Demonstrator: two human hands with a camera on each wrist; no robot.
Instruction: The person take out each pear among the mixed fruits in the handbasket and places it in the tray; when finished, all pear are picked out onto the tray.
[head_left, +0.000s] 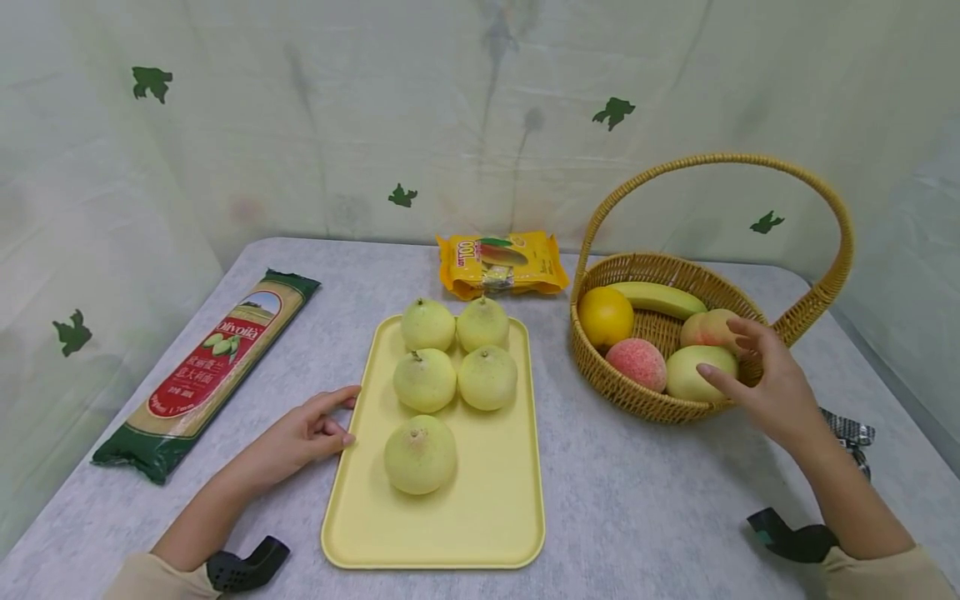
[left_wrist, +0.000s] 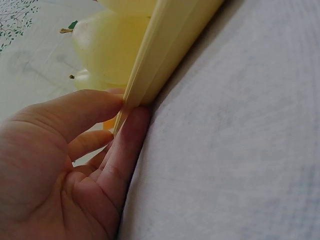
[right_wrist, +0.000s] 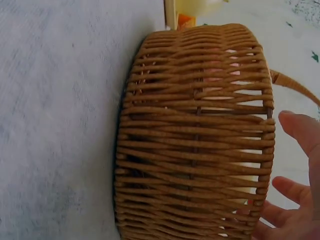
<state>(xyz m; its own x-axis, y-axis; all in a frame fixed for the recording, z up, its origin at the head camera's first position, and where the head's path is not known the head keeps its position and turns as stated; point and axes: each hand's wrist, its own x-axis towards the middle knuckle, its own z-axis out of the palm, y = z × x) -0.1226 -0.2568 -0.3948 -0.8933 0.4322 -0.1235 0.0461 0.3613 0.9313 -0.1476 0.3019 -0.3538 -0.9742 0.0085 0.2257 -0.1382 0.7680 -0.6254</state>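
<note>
My left hand (head_left: 311, 432) holds the left rim of a yellow tray (head_left: 487, 508); in the left wrist view the thumb (left_wrist: 95, 107) lies on the rim and a finger (left_wrist: 131, 132) under it. Several round pale-green pears (head_left: 420, 455) sit on the tray, most toward its far end. My right hand (head_left: 776, 387) hovers at the right side of a wicker basket (head_left: 637, 406), thumb and fingers spread apart over a pale-green fruit (head_left: 693, 372). Beside that fruit lie a yellow-pink peach (head_left: 705, 328), a redder peach (head_left: 636, 364), an orange (head_left: 604, 317) and a banana (head_left: 660, 297).
A green-and-red pasta pack (head_left: 206, 375) lies at the left of the table. Behind the tray is a yellow packet with a mango picture (head_left: 502, 262). The basket's tall handle (head_left: 720, 160) arches over it. A black-and-white patterned item (head_left: 847, 429) lies behind the right forearm.
</note>
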